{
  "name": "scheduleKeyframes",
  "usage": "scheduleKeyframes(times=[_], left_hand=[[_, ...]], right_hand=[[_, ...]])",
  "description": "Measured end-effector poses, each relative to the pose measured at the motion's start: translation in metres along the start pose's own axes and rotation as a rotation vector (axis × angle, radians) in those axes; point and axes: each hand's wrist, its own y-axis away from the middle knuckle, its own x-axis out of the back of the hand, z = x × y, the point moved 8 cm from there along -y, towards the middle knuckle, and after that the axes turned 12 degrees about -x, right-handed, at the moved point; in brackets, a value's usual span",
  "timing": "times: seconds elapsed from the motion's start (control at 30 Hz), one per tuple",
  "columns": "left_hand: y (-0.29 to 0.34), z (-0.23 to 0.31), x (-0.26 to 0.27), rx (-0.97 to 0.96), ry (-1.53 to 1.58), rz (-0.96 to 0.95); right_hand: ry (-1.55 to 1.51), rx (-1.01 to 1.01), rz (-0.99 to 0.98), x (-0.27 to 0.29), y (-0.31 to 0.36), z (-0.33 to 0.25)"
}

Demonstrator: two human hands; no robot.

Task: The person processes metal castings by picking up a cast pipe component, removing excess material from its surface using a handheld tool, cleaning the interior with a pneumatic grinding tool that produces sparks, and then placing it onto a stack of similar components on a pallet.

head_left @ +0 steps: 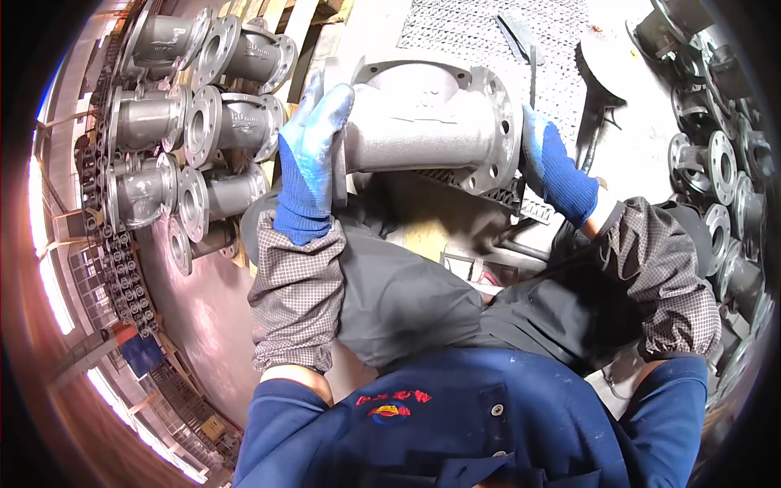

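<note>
A grey cast-metal flanged valve body (419, 134) lies on its side in front of me, with a bolt-holed flange at each end. My left hand (313, 154), in a blue coated glove, grips its left flange, thumb against the inner side. At the opposite end, my right hand (553, 167) presses against the right flange; its fingertips are partly hidden behind the rim. Below the casting is a perforated metal work surface (561, 37). A long flat dark tool (514, 39) lies beyond the casting, near the far edge of the view.
Several similar valve bodies (244, 126) stand stacked on the left, by wooden pallet slats (297, 28). More flanged castings (722, 167) crowd the right side. A dark hose (587, 154) runs down past my right hand. My legs are close under the work surface.
</note>
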Motion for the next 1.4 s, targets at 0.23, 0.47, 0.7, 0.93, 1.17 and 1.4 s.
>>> scheduleKeyframes(times=[0.23,0.47,0.7,0.93,1.17,1.4], left_hand=[[-0.001,-0.003,-0.003,0.262,0.18,0.069],[-0.035,0.004,-0.015,0.195,0.691,0.322],[-0.066,0.034,-0.031,-0.161,0.247,-0.154],[-0.045,0.043,-0.043,-0.003,0.233,-0.108],[-0.012,0.034,-0.025,0.223,0.27,-0.128],[0.005,0.026,-0.015,0.396,0.284,-0.042]], right_hand=[[0.195,0.372,-0.092,0.008,0.0,-0.016],[-0.103,0.075,-0.086,0.027,-0.019,0.038],[0.153,0.197,-0.004,0.016,0.005,0.032],[0.127,-0.042,-0.045,0.018,-0.004,0.046],[-0.095,-0.077,-0.136,0.01,0.023,0.012],[0.234,0.553,-0.115,0.021,0.054,-0.02]])
